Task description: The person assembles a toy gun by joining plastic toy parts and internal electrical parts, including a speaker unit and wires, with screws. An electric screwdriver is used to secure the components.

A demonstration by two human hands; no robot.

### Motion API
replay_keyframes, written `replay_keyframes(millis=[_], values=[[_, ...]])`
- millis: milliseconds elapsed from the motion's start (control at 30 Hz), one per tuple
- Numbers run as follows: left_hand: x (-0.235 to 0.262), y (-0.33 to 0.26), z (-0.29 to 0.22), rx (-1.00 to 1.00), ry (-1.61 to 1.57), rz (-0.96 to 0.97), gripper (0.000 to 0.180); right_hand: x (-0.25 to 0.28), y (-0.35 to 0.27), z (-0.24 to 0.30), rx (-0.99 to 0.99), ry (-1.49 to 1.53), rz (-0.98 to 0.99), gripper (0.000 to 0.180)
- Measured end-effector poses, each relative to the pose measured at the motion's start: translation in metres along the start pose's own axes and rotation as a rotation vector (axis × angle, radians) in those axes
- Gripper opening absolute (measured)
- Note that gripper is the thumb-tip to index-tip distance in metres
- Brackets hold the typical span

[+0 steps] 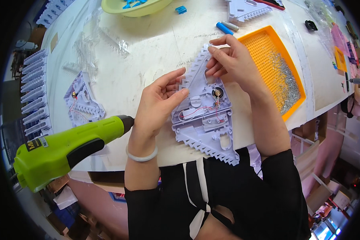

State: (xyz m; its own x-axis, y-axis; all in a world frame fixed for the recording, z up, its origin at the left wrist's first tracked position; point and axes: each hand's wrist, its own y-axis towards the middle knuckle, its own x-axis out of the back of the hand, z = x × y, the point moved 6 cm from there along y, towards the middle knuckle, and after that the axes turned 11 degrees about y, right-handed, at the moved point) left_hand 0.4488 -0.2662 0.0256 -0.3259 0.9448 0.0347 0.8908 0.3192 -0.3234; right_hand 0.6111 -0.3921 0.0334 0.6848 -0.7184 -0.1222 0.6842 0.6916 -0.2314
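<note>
A white plastic toy-like housing point(204, 138) lies opened out in two toothed, roughly triangular halves in front of me. Its upper half holds a round black speaker point(217, 93) and thin red and white wires point(198, 112). A clear toothed plastic strip point(196, 69) runs along the upper half's left edge. My left hand point(161, 100) grips the strip's lower part between thumb and fingers, at the housing's edge. At the far tip, my right hand point(233, 60) pinches the strip's upper end, its other fingers curled over the housing.
A green power screwdriver point(72, 150) hangs at left, its tip near my left wrist. An orange tray point(298, 86) of small screws lies at right. Another wired housing point(82, 100), clear strips point(86, 50), a yellow bowl point(138, 11) and a blue cylinder point(224, 28) are around.
</note>
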Motion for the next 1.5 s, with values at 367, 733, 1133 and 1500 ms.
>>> replay_keyframes(millis=[367,733,1133,1500], values=[[0.001,-0.001,0.002,0.012,-0.02,-0.005,0.049,-0.002,0.001,0.0,0.0,0.023,-0.026,0.032],[-0.004,-0.002,0.0,-0.007,0.016,-0.014,0.056,0.0,-0.005,-0.007,-0.066,0.076,-0.055,0.032],[-0.011,0.024,-0.012,0.08,0.048,0.071,0.059,-0.008,-0.004,-0.009,0.015,0.041,0.012,0.032],[-0.011,0.027,-0.003,0.103,-0.009,0.094,0.052,-0.007,-0.009,-0.007,-0.062,-0.005,0.064,0.029]])
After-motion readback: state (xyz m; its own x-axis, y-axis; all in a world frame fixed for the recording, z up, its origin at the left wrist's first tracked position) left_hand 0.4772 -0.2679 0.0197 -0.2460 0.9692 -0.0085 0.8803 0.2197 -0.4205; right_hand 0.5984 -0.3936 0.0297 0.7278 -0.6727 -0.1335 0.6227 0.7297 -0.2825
